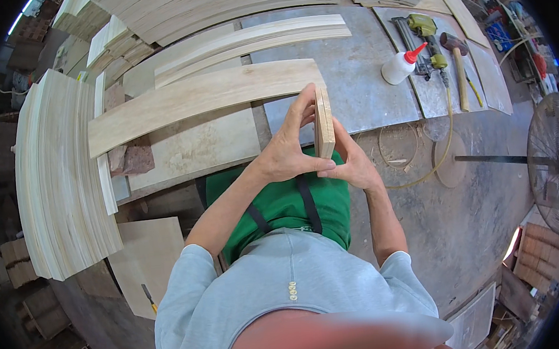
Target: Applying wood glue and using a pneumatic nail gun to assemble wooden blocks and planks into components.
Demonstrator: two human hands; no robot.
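Between my two hands a short, narrow wooden piece (323,127) stands with its edge toward me, showing what look like two layers. My left hand (290,141) grips it from the left, fingers at its upper end and thumb at its lower end. From the right, my right hand (354,159) closes on it, its fingers partly hidden behind the wood. A long pale board (203,105) runs leftward from the piece's far end; I cannot tell if the two are joined. Under that board's left part sits a reddish brick-like block (132,157).
More long boards (251,40) lie behind on the metal-topped table (371,97). A tall stack of boards (59,177) stands left. To the right are a white glue bottle (398,69) with a red tip, a nail gun (421,28), a mallet (458,65) and a standing fan (551,162).
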